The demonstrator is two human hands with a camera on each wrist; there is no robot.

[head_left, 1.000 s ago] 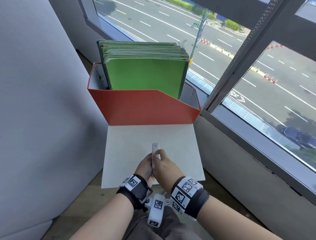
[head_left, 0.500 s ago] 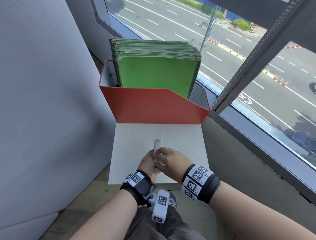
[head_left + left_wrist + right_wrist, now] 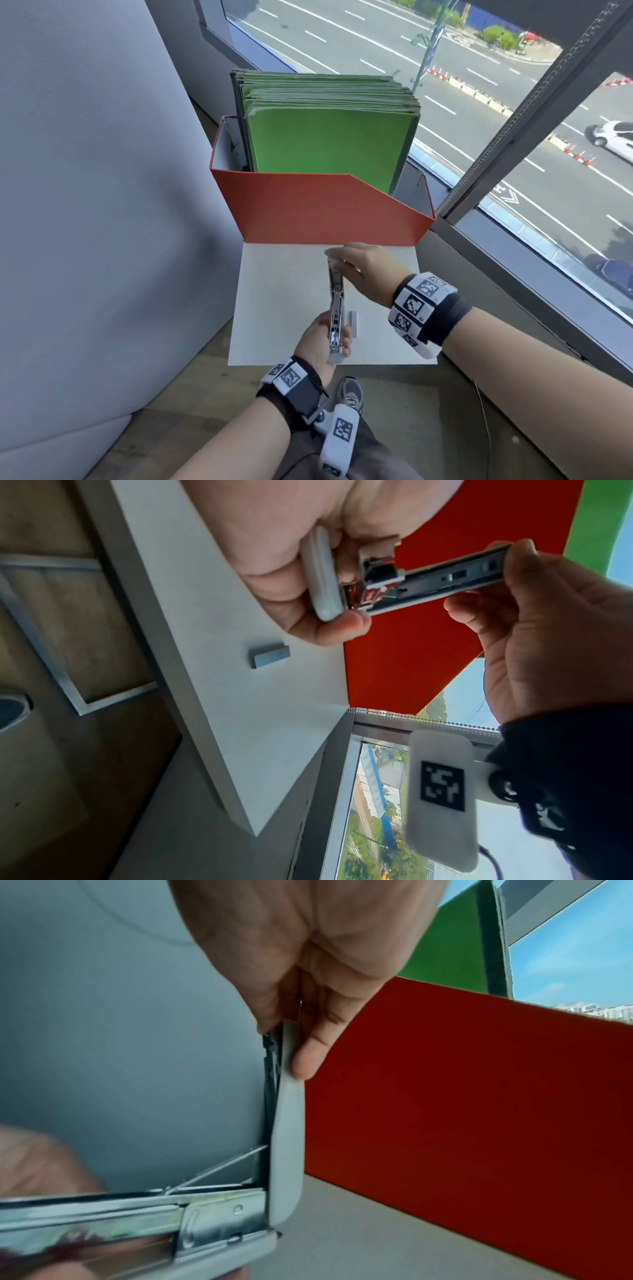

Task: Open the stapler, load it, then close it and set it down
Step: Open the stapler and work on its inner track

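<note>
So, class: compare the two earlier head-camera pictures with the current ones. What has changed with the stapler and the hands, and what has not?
The stapler, shut between both hands earlier, is now swung open. The right hand has lifted its top cover away towards the red file box, while the left hand grips the base end nearer the body. A staple strip now shows on the white board. Box and green folders are unchanged.

Head: looks down past my arms at the stapler [image 3: 335, 310].
Left wrist: close, sideways.
Right wrist: close.
Shared: stapler, red box [image 3: 322, 209].
</note>
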